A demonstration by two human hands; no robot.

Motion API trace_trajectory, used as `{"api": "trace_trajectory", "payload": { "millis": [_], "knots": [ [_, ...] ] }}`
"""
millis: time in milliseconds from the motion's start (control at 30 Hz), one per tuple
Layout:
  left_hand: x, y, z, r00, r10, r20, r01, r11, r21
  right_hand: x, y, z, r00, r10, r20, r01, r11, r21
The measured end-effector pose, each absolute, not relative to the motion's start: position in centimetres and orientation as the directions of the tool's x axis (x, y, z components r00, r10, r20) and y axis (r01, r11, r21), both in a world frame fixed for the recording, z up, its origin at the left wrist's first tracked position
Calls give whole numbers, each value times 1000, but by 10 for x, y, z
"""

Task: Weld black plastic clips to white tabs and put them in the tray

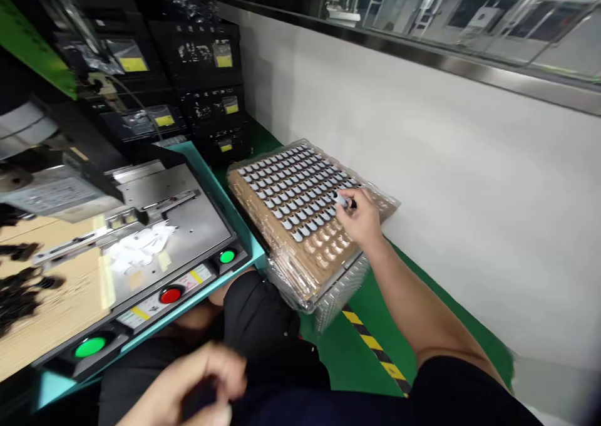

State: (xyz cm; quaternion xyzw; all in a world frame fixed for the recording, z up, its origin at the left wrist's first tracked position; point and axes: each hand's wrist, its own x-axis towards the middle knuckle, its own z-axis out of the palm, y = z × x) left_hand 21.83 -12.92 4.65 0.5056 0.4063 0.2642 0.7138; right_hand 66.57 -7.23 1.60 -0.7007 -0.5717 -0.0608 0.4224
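My right hand [361,216] pinches a small white and black part [341,199] between thumb and fingertips, just above the right side of a clear plastic tray [312,275]. Rows of similar white pieces [286,191] fill most of that tray, which lies on a stack of trays. Its near right pockets [328,244] hold no pieces. My left hand [201,382] hangs over my lap, fingers curled and smeared by motion; whether it holds anything cannot be made out.
At left stands a machine with a metal plate [197,219], green buttons [228,256], a red button [169,295] and white scraps [141,247]. Black bins [206,69] are stacked behind. A white wall [446,163] runs along the right, above green floor with striped tape [375,348].
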Motion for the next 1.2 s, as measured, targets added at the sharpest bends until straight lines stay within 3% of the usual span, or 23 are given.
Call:
{"api": "trace_trajectory", "payload": {
  "millis": [33,133,300,600,833,967,1100,1200],
  "knots": [
    [230,-121,48,591,740,-321,71,349,934,636,-79,21,258,757,600,856,109,-506],
    [265,-94,45,471,839,-274,-103,361,927,558,-101,29,39,765,642,817,345,-461],
    [290,-79,35,446,869,-216,-285,367,886,489,-114,24,-94,729,678,745,504,-438],
    [253,-92,30,396,910,-121,-374,280,884,454,-110,26,-201,658,726,673,631,-385],
    [234,-89,33,370,925,-91,-353,230,907,445,-106,37,-369,541,756,723,678,-132],
    [230,-87,30,350,930,-114,-325,235,916,442,-102,42,-434,509,744,710,702,-66],
    [225,-87,24,337,935,-111,-291,215,932,436,-101,46,-445,491,749,688,723,-66],
    [224,-87,22,339,939,-59,-310,171,935,428,-102,44,-360,558,748,674,709,-205]
  ]
}}
